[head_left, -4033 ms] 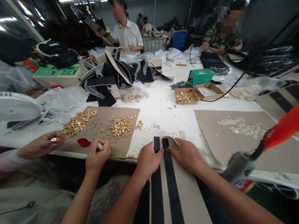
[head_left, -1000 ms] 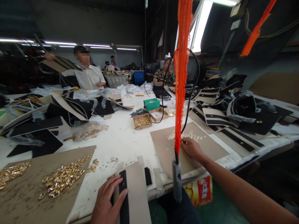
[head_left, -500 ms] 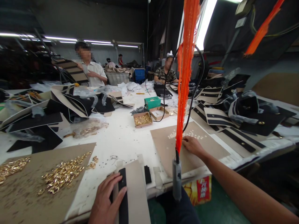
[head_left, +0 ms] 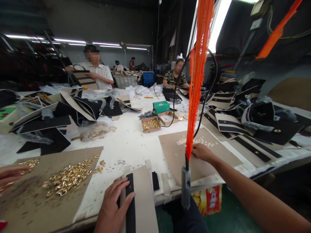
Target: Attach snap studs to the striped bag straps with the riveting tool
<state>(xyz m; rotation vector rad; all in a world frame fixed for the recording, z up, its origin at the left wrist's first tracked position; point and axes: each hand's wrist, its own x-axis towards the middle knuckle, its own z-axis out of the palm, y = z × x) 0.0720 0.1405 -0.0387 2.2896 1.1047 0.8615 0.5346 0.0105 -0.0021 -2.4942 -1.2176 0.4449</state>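
Note:
My left hand (head_left: 115,204) holds a beige panel with a black stripe (head_left: 143,194) at the table's front edge. Its fingertips and thumb press on the black stripe, which has a small hole near the fingers. My right hand (head_left: 202,152) reaches over a brown board (head_left: 175,161), at the near side of a scatter of small pale discs (head_left: 209,141). Those fingers are bent together and partly hidden by hanging orange strands (head_left: 198,74); anything between them is too small to make out.
A grey cylindrical tool (head_left: 186,187) hangs below the strands. Gold metal links (head_left: 70,176) lie on the left board, with another person's hand (head_left: 9,176) beside them. A box of gold fittings (head_left: 150,124) stands mid-table. Striped panels (head_left: 255,149) pile up right. Two people work across the table.
The view has shifted slightly left. Another person's hand has come in at the left by the gold links. Both my hands keep nearly the same places.

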